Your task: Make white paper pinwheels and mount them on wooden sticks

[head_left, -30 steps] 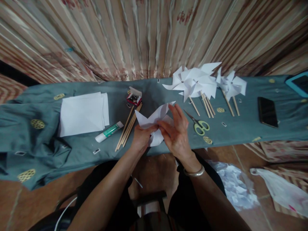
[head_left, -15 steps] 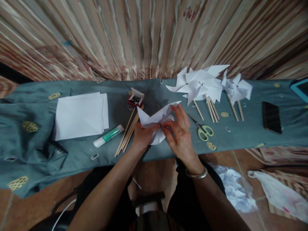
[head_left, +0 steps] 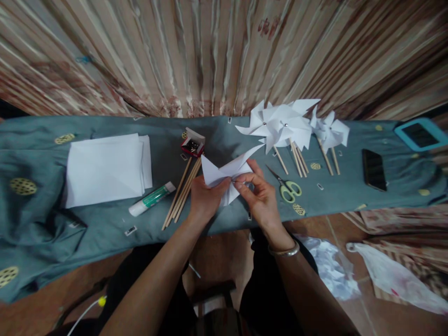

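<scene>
Left hand (head_left: 206, 198) and right hand (head_left: 262, 200) meet at the middle of the scene, and it's close work: between them sits a white paper pinwheel (head_left: 221, 173), held up over the near part of the grey-green cloth (head_left: 220, 133), one pointed blade up to the left, a longer one reaching far right. Left thumb presses flat toward the centre, that hand narrow around the paper's near left side; right thumb and forefinger pinch tightly at the very same centre, other fingers bent behind the right blade. Something thin shows at those fingertips, too small to name! Over to the left, light wooden sticks (head_left: 182, 195) lie slanted just beside the left hand, their far ends by an open red box (head_left: 192, 145) with small metal pieces inside. Further left comes a green-and-white glue stick (head_left: 152, 199), then a stack of white paper (head_left: 105, 170). Right of the right hand, green-handled scissors (head_left: 282, 181) lie, blades pointing far left. Beyond them, on the far side, a cluster of pinwheels on sticks (head_left: 292, 122) overlaps, with a smaller group of pinwheels (head_left: 331, 130) next to it. Farther right, a dark phone (head_left: 374, 170) and a blue-framed tablet (head_left: 401, 130) complete the row.
</scene>
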The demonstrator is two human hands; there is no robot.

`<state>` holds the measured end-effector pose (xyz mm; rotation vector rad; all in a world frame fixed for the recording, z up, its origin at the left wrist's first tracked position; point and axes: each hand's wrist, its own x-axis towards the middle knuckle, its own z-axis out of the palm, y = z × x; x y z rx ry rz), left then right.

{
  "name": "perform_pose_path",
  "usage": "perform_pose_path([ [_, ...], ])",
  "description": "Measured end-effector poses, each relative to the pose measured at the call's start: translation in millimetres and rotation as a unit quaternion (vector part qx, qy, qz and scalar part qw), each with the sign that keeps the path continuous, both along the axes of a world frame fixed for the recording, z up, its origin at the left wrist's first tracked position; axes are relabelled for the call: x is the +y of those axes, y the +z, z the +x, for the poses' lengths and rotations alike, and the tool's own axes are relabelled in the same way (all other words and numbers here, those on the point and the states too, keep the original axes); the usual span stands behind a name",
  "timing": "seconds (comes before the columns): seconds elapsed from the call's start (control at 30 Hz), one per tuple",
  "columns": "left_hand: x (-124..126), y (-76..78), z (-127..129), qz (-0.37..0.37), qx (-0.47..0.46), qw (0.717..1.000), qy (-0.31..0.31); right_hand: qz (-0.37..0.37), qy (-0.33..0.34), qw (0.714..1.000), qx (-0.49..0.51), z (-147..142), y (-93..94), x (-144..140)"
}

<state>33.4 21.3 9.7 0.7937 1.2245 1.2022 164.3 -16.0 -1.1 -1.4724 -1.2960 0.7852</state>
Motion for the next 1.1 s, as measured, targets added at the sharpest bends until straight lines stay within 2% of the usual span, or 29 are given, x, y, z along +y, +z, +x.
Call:
perform_pose_path([
  [0.2,-1.7,-2.1,-1.7,0.049,0.052,0.997,-0.013,-0.007,-0.003,0.999,0.051,1.1,-3.3,0.9],
  [0.53,-0.7,-0.4,0.6,0.078,0.056,0.995,-0.013,-0.022,-0.017,0.991,0.133,21.4,4.1,-3.0],
  [0.7,-5.9,6.0,2.3,0.088,0.070,0.994,-0.006,-0.014,-0.015,0.993,0.112,21.7,8.2,-10.2],
  [0.87,-15.8,14.4,5.6,0.100,0.088,0.991,-0.016,0.015,-0.007,0.999,0.041,18.2,15.5,-19.9],
  [1.1,-25.0,12.4,14.1,0.145,0.118,0.982,-0.040,0.025,-0.005,1.000,0.004,19.7,18.3,-25.6],
])
